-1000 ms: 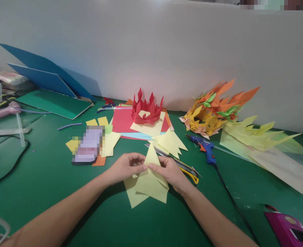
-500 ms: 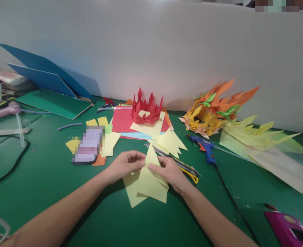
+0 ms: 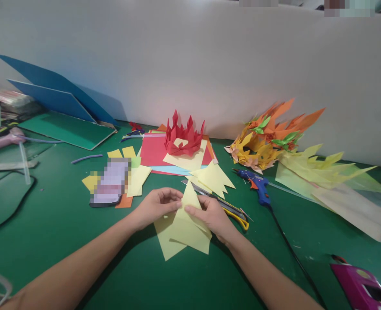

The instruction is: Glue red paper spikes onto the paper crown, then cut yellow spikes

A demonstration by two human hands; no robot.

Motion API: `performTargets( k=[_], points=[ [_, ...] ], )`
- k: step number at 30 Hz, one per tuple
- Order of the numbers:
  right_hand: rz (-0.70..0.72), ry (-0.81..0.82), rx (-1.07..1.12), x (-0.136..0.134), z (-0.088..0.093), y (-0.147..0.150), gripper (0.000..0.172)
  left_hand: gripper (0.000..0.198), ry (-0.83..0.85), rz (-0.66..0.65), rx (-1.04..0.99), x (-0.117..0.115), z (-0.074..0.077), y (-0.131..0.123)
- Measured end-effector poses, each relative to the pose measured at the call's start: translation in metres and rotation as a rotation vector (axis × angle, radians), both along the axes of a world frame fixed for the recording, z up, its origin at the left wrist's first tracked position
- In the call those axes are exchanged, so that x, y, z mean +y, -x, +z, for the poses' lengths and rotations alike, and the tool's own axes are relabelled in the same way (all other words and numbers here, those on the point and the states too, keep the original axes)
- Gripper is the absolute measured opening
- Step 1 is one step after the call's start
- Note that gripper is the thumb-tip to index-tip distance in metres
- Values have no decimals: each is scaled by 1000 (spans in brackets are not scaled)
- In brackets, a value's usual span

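Note:
Between my hands is a pale yellow sheet of paper, folded to a point at the top, its lower corners spread over the green table. My left hand pinches its left edge near the point, fingers curled behind. On the right edge, my right hand grips the paper with the thumb flat on the front. A utility knife and yellow-handled scissors lie just beyond my right hand, partly hidden by it. Behind them rest cut pale yellow pieces with pointed ends.
A red paper crown stands on coloured sheets at the back. Left are a blurred phone and blue boards. To the right lie a blue glue gun with its cord, orange-yellow paper crowns and a magenta object.
The folded paper's lower left part has shifted slightly to the left. Both hands keep nearly the same hold, and the view has moved a little.

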State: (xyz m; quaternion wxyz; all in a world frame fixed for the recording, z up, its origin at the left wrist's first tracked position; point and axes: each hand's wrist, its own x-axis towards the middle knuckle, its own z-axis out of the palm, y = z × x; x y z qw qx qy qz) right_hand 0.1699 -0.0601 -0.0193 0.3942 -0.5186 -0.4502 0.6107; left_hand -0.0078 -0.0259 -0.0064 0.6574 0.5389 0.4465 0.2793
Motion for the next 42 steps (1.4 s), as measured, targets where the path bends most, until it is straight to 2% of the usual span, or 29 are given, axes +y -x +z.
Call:
performTargets(
  k=[5,10,15,22,30,37,42],
  points=[
    [38,-29,-59,0,1,1,33,28,-65,22,-75,-2,3,-4],
    [59,-46,-36,0,0,1,38,29,-188,87,-76,-2,3,-6],
    [-57,-82,25,2,-2,5,43,13,-286,12,111,-1,2,-2],
    [-133,-76,81,1,-2,4,44,12,-379,-130,164,-5,1,-4],
    [-104,-31,191,2,-3,0,41,11,-348,-139,184,-4,-1,-3],
    [-182,-74,126,2,-4,1,43,14,-379,-184,200,-5,0,-4],
    [-181,-155,69,1,-11,3,40,16,-502,-122,307,1,-2,3]
  ],
)
